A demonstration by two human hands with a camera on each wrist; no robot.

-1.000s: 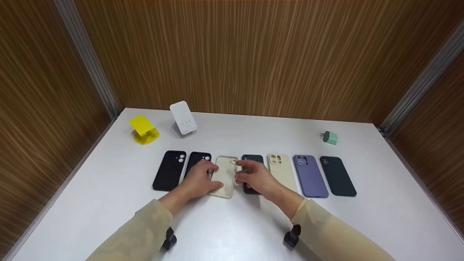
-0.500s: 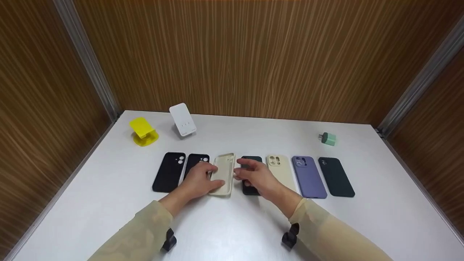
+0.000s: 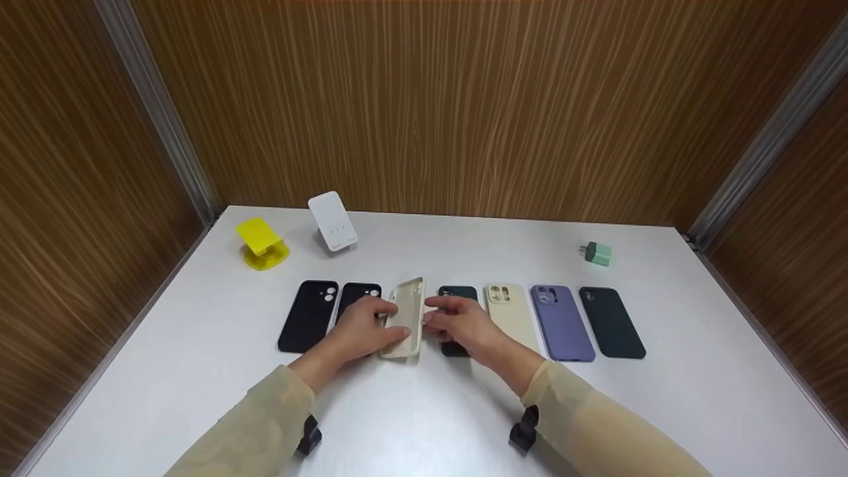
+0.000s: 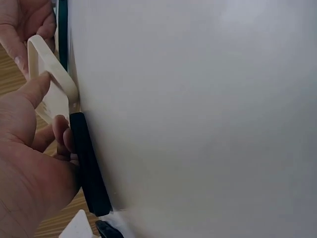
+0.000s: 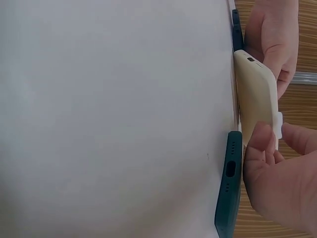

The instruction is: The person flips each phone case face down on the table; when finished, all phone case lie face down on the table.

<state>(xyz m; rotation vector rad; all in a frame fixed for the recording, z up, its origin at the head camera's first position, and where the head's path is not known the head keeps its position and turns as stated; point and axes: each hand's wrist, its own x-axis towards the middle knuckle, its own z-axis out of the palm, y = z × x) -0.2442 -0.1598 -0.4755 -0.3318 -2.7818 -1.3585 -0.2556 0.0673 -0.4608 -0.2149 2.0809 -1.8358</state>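
Note:
A cream phone case [image 3: 409, 306] stands tilted in the middle of the row, its hollow inside facing up and left and its right edge raised off the table. My left hand [image 3: 361, 331] holds its left side, thumb against the inside; the left wrist view shows curled fingers at the near edge of a dark case. At the raised edge, my right hand [image 3: 474, 331] pinches with its fingertips. The right wrist view shows the smooth outer back of the case [image 5: 255, 94] between the hands; exact finger contact is partly hidden.
Two black cases [image 3: 308, 318] lie left, one partly under my left hand. Rightward lie a dark green case [image 3: 457, 349], another cream case [image 3: 510, 318], a purple case [image 3: 563, 324] and a dark green one [image 3: 613, 324]. Behind are yellow [image 3: 260, 232] and white stands [image 3: 333, 222] and a green charger [image 3: 598, 254].
The cream case has tipped up from lying flat, its right edge rising leftward. My right hand has shifted slightly left with it, while the left hand has stayed about where it was.

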